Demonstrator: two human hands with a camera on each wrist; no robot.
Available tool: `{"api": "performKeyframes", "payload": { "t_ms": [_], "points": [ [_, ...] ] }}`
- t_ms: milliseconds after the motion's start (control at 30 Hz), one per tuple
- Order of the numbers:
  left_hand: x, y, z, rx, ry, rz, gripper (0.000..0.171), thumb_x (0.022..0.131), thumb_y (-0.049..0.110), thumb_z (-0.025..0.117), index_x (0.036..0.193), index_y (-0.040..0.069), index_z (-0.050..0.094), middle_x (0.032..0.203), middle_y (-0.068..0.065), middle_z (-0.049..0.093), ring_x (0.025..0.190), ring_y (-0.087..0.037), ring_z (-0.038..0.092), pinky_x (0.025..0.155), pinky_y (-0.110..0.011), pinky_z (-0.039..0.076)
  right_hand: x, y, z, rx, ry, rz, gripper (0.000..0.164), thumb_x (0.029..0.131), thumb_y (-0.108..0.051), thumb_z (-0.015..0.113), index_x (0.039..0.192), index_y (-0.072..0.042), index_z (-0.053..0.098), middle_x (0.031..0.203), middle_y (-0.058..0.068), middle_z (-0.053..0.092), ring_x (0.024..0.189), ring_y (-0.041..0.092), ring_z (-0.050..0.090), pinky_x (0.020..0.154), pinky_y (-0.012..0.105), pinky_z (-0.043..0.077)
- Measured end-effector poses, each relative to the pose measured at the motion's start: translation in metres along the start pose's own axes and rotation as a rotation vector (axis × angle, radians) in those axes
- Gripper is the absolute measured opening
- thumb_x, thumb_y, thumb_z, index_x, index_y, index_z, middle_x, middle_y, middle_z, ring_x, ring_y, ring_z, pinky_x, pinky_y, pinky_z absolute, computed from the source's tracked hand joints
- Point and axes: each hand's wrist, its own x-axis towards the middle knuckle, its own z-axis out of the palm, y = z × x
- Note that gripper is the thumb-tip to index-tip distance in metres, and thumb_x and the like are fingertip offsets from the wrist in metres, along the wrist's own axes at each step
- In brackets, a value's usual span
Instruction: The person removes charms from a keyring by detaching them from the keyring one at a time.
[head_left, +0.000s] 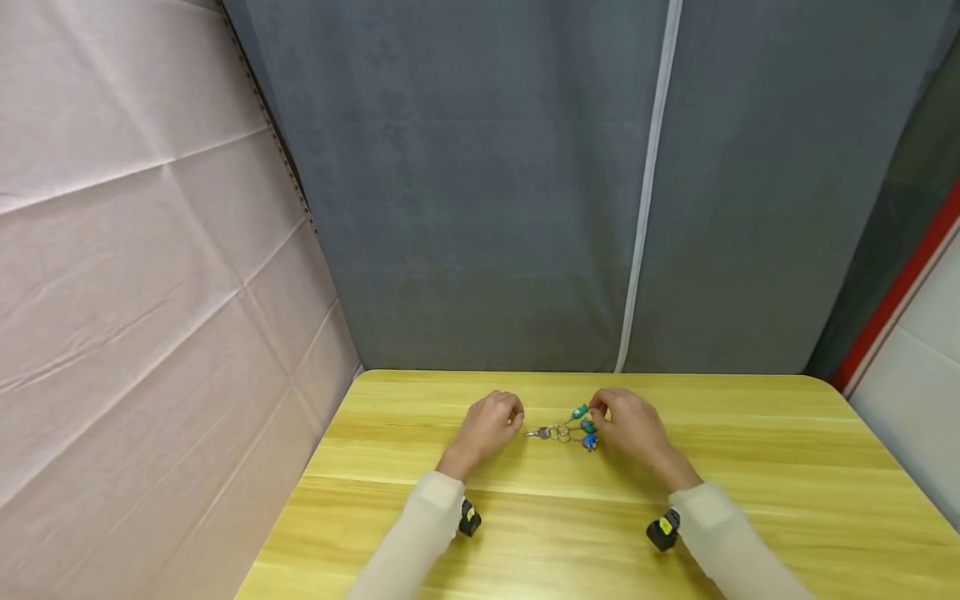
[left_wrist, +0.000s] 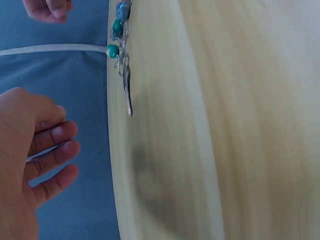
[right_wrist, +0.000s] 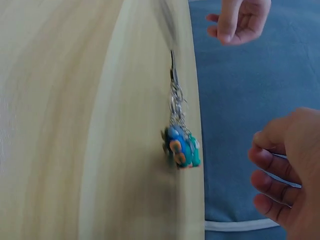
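A bunch of keys [head_left: 546,432] on metal rings lies on the wooden table, with green and blue figure charms [right_wrist: 182,147] on short chains. The key end points left and the charms point right. To the left of the key tip is my left hand [head_left: 489,427], its fingers loosely bent and holding nothing. My right hand [head_left: 630,423] hovers just right of the charms. In the right wrist view its loosely bent fingers [right_wrist: 270,162] stand apart from them, with nothing between thumb and fingers. The left wrist view shows the keys [left_wrist: 128,90] beyond my left hand.
The yellow wood-grain table [head_left: 555,542] has rounded far corners. Behind its far edge hangs a grey curtain [head_left: 480,208] with a white strip [head_left: 647,192]. A pale creased cloth [head_left: 150,292] covers the left side, and a white panel with a red band [head_left: 900,283] stands at right.
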Motion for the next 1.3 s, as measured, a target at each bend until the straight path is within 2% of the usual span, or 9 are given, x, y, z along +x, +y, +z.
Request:
{"api": "performKeyframes", "payload": {
  "t_ms": [200, 433, 667, 833, 1067, 1300],
  "points": [
    [0.001, 0.011, 0.008, -0.003, -0.043, -0.003, 0.01, 0.105, 0.02, 0.068, 0.099, 0.018, 0.075, 0.092, 0.007, 0.071, 0.082, -0.006, 0.058, 0.07, -0.019, 0.05, -0.001, -0.008, 0.012, 0.013, -0.024, -0.012, 0.005, 0.094, -0.01, 0.077, 0.091, -0.013, 0.074, 0.085, -0.005, 0.069, 0.073, 0.009, 0.056, 0.065, 0.031, 0.05],
    [0.005, 0.022, 0.019, 0.013, -0.064, 0.018, 0.008, 0.103, 0.02, 0.069, 0.101, 0.018, 0.077, 0.093, 0.008, 0.072, 0.084, -0.005, 0.061, 0.072, -0.019, 0.052, -0.002, -0.013, 0.025, -0.004, -0.023, -0.052, 0.009, 0.091, -0.007, 0.08, 0.09, -0.015, 0.074, 0.083, -0.004, 0.068, 0.073, 0.009, 0.057, 0.065, 0.032, 0.051],
    [0.006, 0.028, 0.033, 0.054, -0.089, 0.024, 0.006, 0.102, 0.021, 0.072, 0.099, 0.017, 0.077, 0.093, 0.007, 0.072, 0.084, -0.008, 0.061, 0.073, -0.021, 0.052, -0.005, -0.014, 0.037, -0.033, -0.055, -0.073, 0.009, 0.091, -0.007, 0.08, 0.089, -0.015, 0.075, 0.084, -0.003, 0.067, 0.073, 0.01, 0.054, 0.065, 0.03, 0.049],
    [0.007, 0.032, 0.042, 0.11, -0.082, 0.058, 0.006, 0.101, 0.02, 0.072, 0.098, 0.017, 0.077, 0.092, 0.007, 0.072, 0.083, -0.009, 0.06, 0.074, -0.02, 0.053, -0.008, -0.016, 0.047, -0.045, -0.072, -0.076, 0.011, 0.09, -0.009, 0.081, 0.086, -0.016, 0.073, 0.082, -0.004, 0.063, 0.074, 0.011, 0.052, 0.066, 0.03, 0.048],
    [0.007, 0.038, 0.049, 0.2, -0.064, 0.113, 0.008, 0.104, 0.022, 0.07, 0.103, 0.02, 0.078, 0.097, 0.006, 0.07, 0.087, -0.01, 0.061, 0.078, -0.02, 0.053, -0.012, -0.02, 0.059, -0.084, 0.004, -0.15, 0.017, 0.085, -0.012, 0.088, 0.083, -0.014, 0.071, 0.081, -0.003, 0.06, 0.074, 0.013, 0.048, 0.065, 0.029, 0.046],
    [0.008, 0.039, 0.052, 0.259, -0.075, 0.094, 0.008, 0.103, 0.024, 0.071, 0.105, 0.023, 0.078, 0.097, 0.007, 0.067, 0.086, -0.009, 0.057, 0.075, -0.02, 0.051, -0.013, -0.022, 0.067, -0.15, 0.064, -0.219, 0.019, 0.083, -0.015, 0.092, 0.081, -0.013, 0.073, 0.078, -0.003, 0.058, 0.074, 0.013, 0.046, 0.068, 0.031, 0.047]
  ]
}}
